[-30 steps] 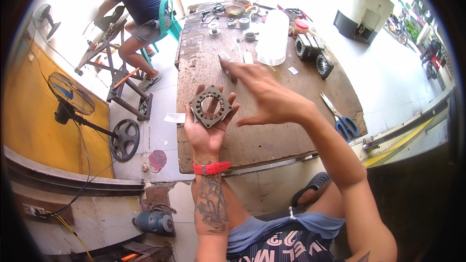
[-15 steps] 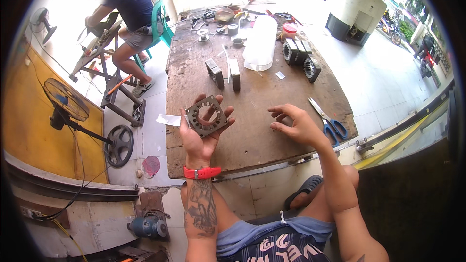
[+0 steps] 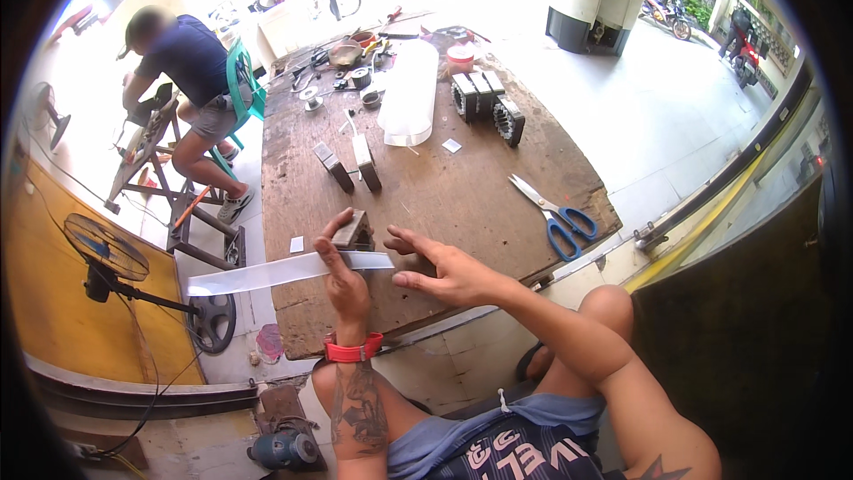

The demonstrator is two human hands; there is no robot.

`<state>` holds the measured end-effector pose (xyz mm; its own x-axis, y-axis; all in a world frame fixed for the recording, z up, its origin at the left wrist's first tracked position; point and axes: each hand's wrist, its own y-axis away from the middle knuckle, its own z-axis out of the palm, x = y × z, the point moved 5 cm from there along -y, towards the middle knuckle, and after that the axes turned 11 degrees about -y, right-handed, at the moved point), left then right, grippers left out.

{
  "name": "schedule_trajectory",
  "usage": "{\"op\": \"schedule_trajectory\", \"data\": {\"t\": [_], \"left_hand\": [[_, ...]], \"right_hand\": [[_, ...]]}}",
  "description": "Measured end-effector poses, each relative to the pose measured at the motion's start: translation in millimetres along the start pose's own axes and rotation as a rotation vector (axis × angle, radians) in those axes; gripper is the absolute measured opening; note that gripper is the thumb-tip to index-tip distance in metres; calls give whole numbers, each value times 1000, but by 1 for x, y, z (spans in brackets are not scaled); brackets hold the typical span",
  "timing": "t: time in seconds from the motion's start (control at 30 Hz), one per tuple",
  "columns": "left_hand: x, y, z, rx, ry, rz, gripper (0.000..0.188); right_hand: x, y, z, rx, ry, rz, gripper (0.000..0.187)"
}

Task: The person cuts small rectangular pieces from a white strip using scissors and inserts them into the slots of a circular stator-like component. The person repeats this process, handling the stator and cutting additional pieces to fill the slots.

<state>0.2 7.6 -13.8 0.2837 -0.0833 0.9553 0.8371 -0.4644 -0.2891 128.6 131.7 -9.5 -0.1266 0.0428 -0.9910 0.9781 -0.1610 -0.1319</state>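
Note:
My left hand (image 3: 345,280), with a red watch at its wrist, is closed around a square motor stator core (image 3: 355,229) over the near left of the wooden table. The core's flat side faces up and its slotted hole is mostly hidden. A long whitish translucent strip (image 3: 258,276) runs across the same hand, from past the table's left edge to just short of my right fingertips. My right hand (image 3: 449,274) hovers to the right of the strip's end, fingers apart and holding nothing. Blue-handled scissors (image 3: 555,218) lie at the right.
On the wooden table (image 3: 480,187) stand two more cores (image 3: 362,160), a group of stator cores (image 3: 480,93), and a rolled translucent sheet (image 3: 409,93). Spools and wire clutter the far left. A person (image 3: 191,71) sits working beyond; a fan (image 3: 107,249) stands left.
My left hand has turned the core from showing its slotted face to standing edge-on. The strip now stretches across that hand. My right hand has come closer to it. The view has shifted right.

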Motion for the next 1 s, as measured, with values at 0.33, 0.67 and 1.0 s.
{"op": "schedule_trajectory", "data": {"t": [0.33, 0.67, 1.0], "left_hand": [[5, 10, 33, -185, -21, 10, 78], [-8, 9, 10, -250, 523, -454, 73], [-14, 3, 6, -225, 348, -325, 76]], "right_hand": [[14, -9, 2, 137, -638, 23, 76], [-4, -13, 12, 310, 429, -320, 95], [2, -15, 13, 303, 381, -270, 96]]}}
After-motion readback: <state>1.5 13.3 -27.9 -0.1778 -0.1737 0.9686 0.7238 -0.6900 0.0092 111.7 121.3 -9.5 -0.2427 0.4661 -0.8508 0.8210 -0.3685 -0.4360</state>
